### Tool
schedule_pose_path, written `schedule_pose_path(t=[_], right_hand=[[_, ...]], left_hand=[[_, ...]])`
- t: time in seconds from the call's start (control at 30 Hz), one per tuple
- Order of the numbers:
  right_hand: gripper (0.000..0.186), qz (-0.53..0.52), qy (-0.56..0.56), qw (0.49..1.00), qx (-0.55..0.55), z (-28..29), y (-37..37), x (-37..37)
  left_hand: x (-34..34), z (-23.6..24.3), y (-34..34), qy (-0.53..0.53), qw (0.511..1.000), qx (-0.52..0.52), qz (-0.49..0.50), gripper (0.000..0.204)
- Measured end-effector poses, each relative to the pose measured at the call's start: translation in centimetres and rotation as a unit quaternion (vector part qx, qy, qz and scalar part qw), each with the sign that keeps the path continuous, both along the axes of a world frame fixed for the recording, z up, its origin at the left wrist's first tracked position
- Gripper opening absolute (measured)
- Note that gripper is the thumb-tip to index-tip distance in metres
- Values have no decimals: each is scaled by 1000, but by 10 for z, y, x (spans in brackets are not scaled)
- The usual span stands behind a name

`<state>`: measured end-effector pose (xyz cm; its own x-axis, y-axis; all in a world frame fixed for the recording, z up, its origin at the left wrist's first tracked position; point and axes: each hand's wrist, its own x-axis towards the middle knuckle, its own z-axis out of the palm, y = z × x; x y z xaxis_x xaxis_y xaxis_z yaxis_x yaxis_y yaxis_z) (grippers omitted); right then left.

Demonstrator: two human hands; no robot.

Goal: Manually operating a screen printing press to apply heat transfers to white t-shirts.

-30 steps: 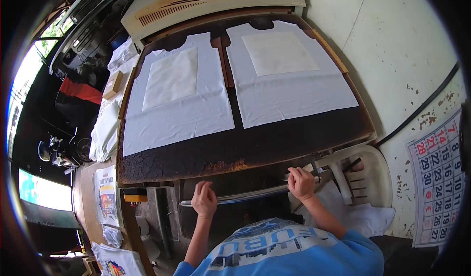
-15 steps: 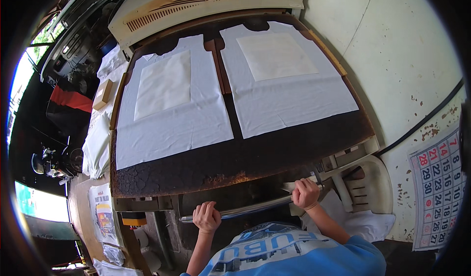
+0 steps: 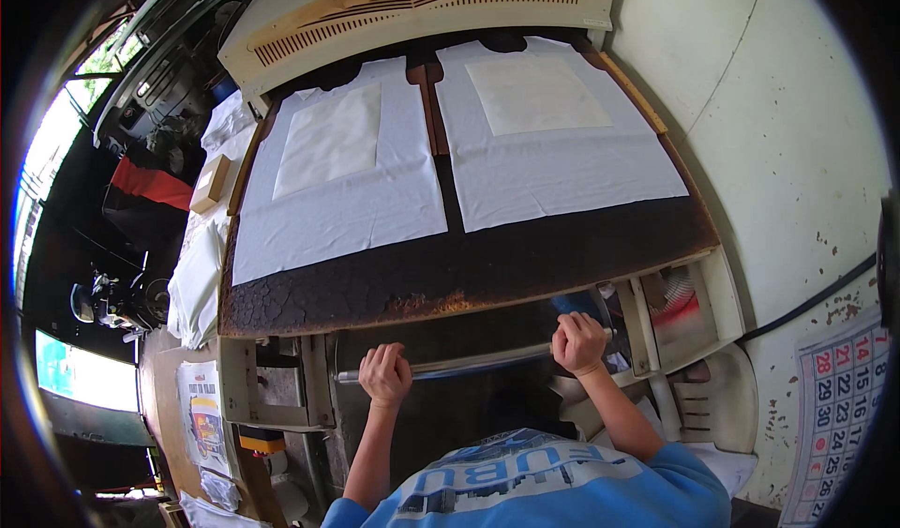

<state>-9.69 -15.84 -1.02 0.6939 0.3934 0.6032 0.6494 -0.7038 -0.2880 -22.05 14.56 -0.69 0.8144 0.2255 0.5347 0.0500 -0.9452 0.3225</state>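
My left hand (image 3: 385, 374) and my right hand (image 3: 578, 342) are closed on a horizontal metal bar (image 3: 480, 359) below the front edge of a dark, rust-marked board (image 3: 586, 261). On the board lie two white shirt-shaped fabric pieces, the left one (image 3: 333, 223) and the right one (image 3: 562, 176). Each carries a cream rectangular sheet, one on the left (image 3: 328, 134) and one on the right (image 3: 539, 97). The vented cream housing (image 3: 417, 22) stands at the board's far end.
At the left, a side table holds white cloths (image 3: 195, 284), a small box (image 3: 210, 183) and a printed item (image 3: 197, 406). A parked motorbike (image 3: 117, 298) stands beyond. A white wall (image 3: 769, 153) with a cable and calendar bounds the right, above a plastic chair (image 3: 712, 401).
The board has slid back toward the vented housing, with the fabric on it, exposing more metal frame at the front. My hands have tightened round the bar and moved with it.
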Motion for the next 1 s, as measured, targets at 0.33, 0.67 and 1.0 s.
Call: schedule_pose_path(t=[0.33, 0.67, 1.0], right_hand=[[6, 8, 6, 1000, -1, -1, 45, 114], [9, 78, -7, 994, 77, 17, 123, 215], [18, 69, -14, 997, -45, -1, 246, 279]], left_hand=[[93, 27, 40, -43, 996, -79, 26, 20], [63, 11, 129, -14, 969, -85, 230, 35], [53, -84, 224, 142, 862, -139, 466, 36]])
